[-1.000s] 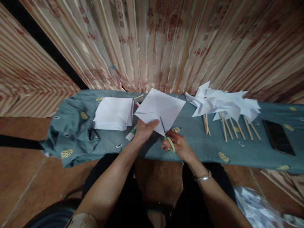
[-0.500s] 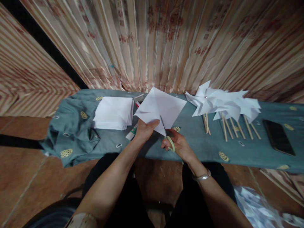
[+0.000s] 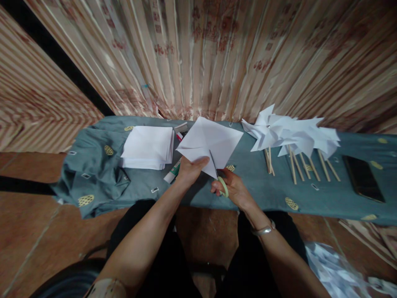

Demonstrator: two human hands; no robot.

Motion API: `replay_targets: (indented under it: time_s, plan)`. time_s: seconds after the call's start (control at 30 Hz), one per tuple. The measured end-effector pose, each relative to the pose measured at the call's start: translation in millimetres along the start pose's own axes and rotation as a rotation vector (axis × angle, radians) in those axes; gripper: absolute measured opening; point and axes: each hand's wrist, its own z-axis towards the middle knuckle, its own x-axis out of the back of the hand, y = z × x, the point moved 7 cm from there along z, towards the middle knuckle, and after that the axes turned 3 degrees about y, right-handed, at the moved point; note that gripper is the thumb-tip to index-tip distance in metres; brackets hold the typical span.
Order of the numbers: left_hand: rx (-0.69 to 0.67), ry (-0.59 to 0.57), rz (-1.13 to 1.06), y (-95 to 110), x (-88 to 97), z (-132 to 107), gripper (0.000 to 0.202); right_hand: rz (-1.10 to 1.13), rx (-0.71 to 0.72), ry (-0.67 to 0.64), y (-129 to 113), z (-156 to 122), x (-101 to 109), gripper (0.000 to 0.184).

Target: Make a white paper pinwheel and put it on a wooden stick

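My left hand (image 3: 188,171) pinches the near corner of a creased white paper square (image 3: 211,140), held up over the table. My right hand (image 3: 234,190) grips green-handled scissors (image 3: 218,179); their blades run into the paper's near corner beside my left thumb. A stack of white paper squares (image 3: 148,147) lies to the left of my hands. Several finished white paper pinwheels (image 3: 291,134) on wooden sticks lie to the right.
A grey-blue cloth (image 3: 99,174) covers the narrow table. A glue stick (image 3: 172,173) lies beside my left hand. A black phone (image 3: 362,179) rests at the far right. Patterned curtains hang behind. Paper scraps (image 3: 335,271) lie on the floor at lower right.
The paper and both hands have barely shifted; the scissors stay in the cut at the paper's near corner.
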Motion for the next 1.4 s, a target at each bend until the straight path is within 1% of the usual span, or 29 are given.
replay_targets:
  time_s: [0.2, 0.33, 0.53, 0.67, 0.77, 0.83, 0.9, 0.97, 1.03, 1.07, 1.1, 1.13, 1.2, 1.23, 1.27, 1.33, 1.4]
  plan:
    - [-0.034, -0.003, -0.002, 2.9, -0.6, 0.1, 0.030, 0.030, -0.028, 0.007, -0.2, 0.0, -2.2, 0.072]
    - [-0.017, -0.005, -0.001, 3.8, -0.4, -1.5, 0.032, 0.033, -0.026, -0.002, -0.3, 0.0, -3.4, 0.071]
    - [-0.033, -0.005, 0.025, 5.2, 0.7, -2.2, 0.030, 0.022, -0.030, -0.003, 0.7, 0.5, -2.2, 0.067]
    - [-0.031, -0.007, 0.020, 2.3, -0.1, -0.9, 0.031, 0.036, -0.032, -0.015, 2.4, 0.2, -4.5, 0.071]
    - [-0.033, 0.031, -0.019, 4.5, 3.2, 1.9, 0.036, 0.052, -0.037, -0.029, 3.3, -3.1, -3.2, 0.078]
    - [-0.028, 0.066, -0.062, 9.1, 8.5, 5.1, 0.040, 0.045, -0.063, -0.075, 4.2, -8.3, 1.5, 0.084]
    - [-0.019, 0.091, -0.093, 15.2, 15.2, 9.1, 0.040, 0.012, -0.107, -0.157, 5.2, -16.8, 10.6, 0.085]
    - [-0.018, 0.107, -0.091, 21.4, 22.8, 13.1, 0.039, -0.026, -0.138, -0.230, 4.7, -27.4, 25.5, 0.076]
    - [-0.021, 0.108, -0.057, 24.6, 29.1, 15.9, 0.038, -0.056, -0.153, -0.234, 3.0, -36.4, 45.4, 0.067]
    - [-0.027, 0.099, -0.033, 24.8, 31.1, 16.4, 0.038, -0.067, -0.149, -0.211, 1.6, -39.3, 55.6, 0.063]
    - [-0.036, 0.084, -0.004, 24.1, 32.1, 16.2, 0.039, -0.059, -0.112, -0.142, -2.0, -40.2, 67.2, 0.060]
    - [-0.049, 0.059, 0.031, 22.6, 31.6, 14.9, 0.040, -0.033, -0.063, -0.048, -6.3, -40.0, 78.7, 0.057]
    - [-0.071, -0.014, 0.119, 17.6, 26.8, 9.5, 0.038, 0.054, 0.057, 0.185, -15.0, -38.3, 100.6, 0.051]
    - [-0.078, -0.065, 0.171, 14.6, 22.3, 5.2, 0.034, 0.093, 0.106, 0.286, -17.8, -37.1, 108.6, 0.048]
    - [-0.078, -0.126, 0.222, 11.3, 16.5, 0.0, 0.028, 0.119, 0.140, 0.360, -19.5, -35.4, 113.8, 0.047]
    - [-0.061, -0.293, 0.307, 5.3, 1.0, -13.1, 0.019, 0.139, 0.171, 0.405, -20.5, -29.2, 115.9, 0.048]
    - [-0.029, -0.471, 0.358, 1.2, -15.0, -27.4, 0.018, 0.120, 0.173, 0.387, -20.3, -22.7, 112.5, 0.047]
